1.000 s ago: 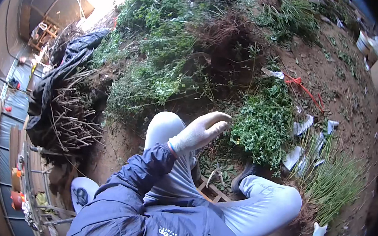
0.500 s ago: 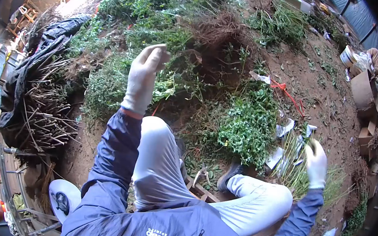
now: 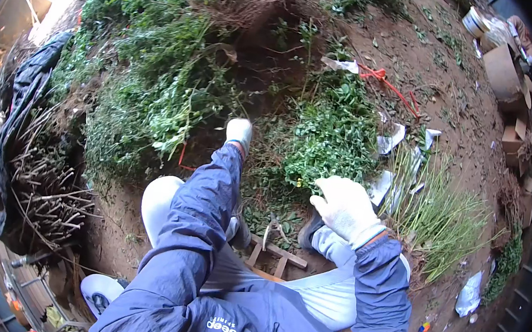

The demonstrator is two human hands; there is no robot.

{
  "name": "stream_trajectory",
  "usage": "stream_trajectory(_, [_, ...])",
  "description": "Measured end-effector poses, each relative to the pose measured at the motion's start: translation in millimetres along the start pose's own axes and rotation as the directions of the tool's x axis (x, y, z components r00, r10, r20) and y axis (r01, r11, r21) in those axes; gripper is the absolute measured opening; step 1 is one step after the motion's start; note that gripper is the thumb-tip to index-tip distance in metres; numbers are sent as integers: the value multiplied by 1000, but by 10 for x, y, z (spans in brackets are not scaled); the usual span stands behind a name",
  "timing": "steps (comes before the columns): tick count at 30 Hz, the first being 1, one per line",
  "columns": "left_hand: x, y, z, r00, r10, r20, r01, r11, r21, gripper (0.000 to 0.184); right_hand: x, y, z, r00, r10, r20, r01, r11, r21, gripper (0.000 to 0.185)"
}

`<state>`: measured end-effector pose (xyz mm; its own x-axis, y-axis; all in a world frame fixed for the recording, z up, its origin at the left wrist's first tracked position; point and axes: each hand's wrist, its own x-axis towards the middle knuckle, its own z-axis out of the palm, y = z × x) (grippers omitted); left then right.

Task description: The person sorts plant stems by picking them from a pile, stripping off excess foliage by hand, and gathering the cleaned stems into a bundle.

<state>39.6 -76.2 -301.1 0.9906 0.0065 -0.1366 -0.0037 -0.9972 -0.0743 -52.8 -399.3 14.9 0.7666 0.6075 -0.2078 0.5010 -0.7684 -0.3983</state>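
Note:
My left hand (image 3: 239,132), in a white glove, is closed at the right edge of a pile of leafy green plants (image 3: 158,83). A thin stem shows just above its knuckles, but what the fingers hold is hidden. In front of my right knee is my right hand (image 3: 344,208), also gloved, with thumb and fingers apart and nothing visible in it. It hovers at the near edge of a bunch of leafy cut plants (image 3: 324,140). Between my feet, a plier-like tool (image 3: 277,227) rests by a small wooden frame (image 3: 282,258).
Dark tarp (image 3: 24,95) and a stack of cut sticks (image 3: 58,199) lie left. Brown roots (image 3: 251,2) are at the far side. Red cord (image 3: 391,88), white paper scraps (image 3: 390,140) and thin green stalks (image 3: 445,217) lie right. Cardboard boxes (image 3: 508,75) and a person (image 3: 521,38) are far right.
My left hand has come down and inward from its raised position to the plants. My right hand has moved left from the stalks toward the leafy bunch. The view has shifted.

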Motion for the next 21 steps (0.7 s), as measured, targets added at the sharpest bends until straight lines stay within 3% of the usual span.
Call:
stream_trajectory(2, [-69, 66, 272, 993, -17, 121, 28, 996, -89, 18, 19, 0, 7, 999, 12, -37, -12, 1000, 8, 31])
stream_trajectory(3, [68, 57, 1080, 932, -331, 152, 360, 780, -512, 14, 10, 17, 48, 997, 1, -72, 0, 1000, 11, 30])
stream_trajectory(4, [85, 158, 883, 798, -505, 330, 545, 369, -753, 17, -4, -2, 21, 999, -6, -39, 5, 1000, -8, 30])
stream_trajectory(5, [82, 264, 555, 626, -548, 554, 584, -140, -799, 23, -3, -25, -27, 1000, -12, 0, 12, 1000, 4, 30])
stream_trajectory(6, [108, 310, 384, 608, -561, 562, 590, -154, -792, 38, 7, -47, -72, 999, -23, 37, 23, 1000, 14, 29])
stream_trajectory(8, [162, 387, 416, 609, -569, 552, 464, -309, -830, 41, -7, -67, -85, 999, -49, -5, 49, 997, 58, 30])
stream_trajectory(11, [134, 319, 395, 637, -499, 587, 498, -315, -808, 34, -15, -88, -108, 999, -49, 12, 48, 996, 74, 32])
stream_trajectory(12, [99, 332, 369, 690, -512, 512, 430, -280, -859, 27, -31, -89, -106, 998, -60, -9, 61, 996, 70, 32])
stream_trajectory(14, [42, 449, 73, 715, -494, 494, 343, -368, -864, 22, -45, -89, -135, 996, -75, -44, 77, 995, 58, 32])
stream_trajectory(16, [45, 633, -385, 743, -486, 461, 304, -369, -878, 20, -42, -100, -184, 998, -64, -15, 65, 997, 48, 31])
stream_trajectory(17, [64, 706, -513, 816, -480, 321, 142, -372, -917, 19, -38, -102, -198, 998, -65, -16, 66, 997, 42, 31])
stream_trajectory(19, [43, 773, -940, 845, -423, 327, 169, -370, -914, 18, -50, -91, -179, 998, -47, -38, 49, 997, 63, 33])
stream_trajectory(20, [29, 773, -1130, 875, -435, 213, 110, -249, -962, 19, -61, -70, -135, 995, -45, -84, 51, 997, 65, 34])
stream_trajectory(21, [-25, 754, -1461, 888, -396, 233, 131, -267, -955, 19, -71, -63, -140, 997, -31, -72, 35, 997, 62, 35])
